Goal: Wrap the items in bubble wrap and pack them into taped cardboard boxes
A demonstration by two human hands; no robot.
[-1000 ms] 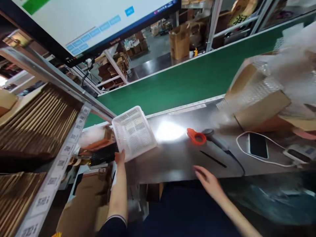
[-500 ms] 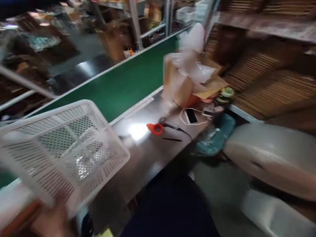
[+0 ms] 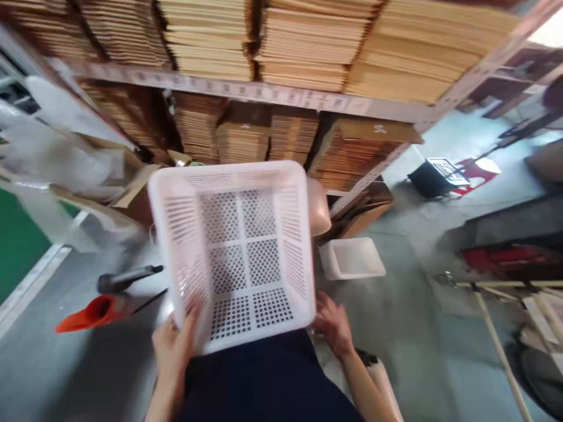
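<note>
A white plastic basket [image 3: 243,241] with slotted walls and a mesh floor is held in front of my body, its open top tilted toward me. Nothing lies on the mesh floor. My left hand [image 3: 178,337] grips its lower left side, fingers over the rim and the thumb side toward me. By the lower right corner, my right hand [image 3: 333,325] has its fingers apart, slightly bent. Its fingertips are close to the basket's outer wall; whether they touch it I cannot tell.
Shelves ahead hold stacks of flat cardboard [image 3: 308,44]. A white bin [image 3: 358,258] stands on the floor to the right. On the workbench at left are an orange tape dispenser [image 3: 90,315], a dark-handled tool [image 3: 127,278] and clear plastic wrap [image 3: 83,164]. A cart [image 3: 505,284] is far right.
My view has swung right from the workbench to the shelves. The basket has moved from the left to in front of me. Shiny clear plastic seen inside it earlier no longer shows.
</note>
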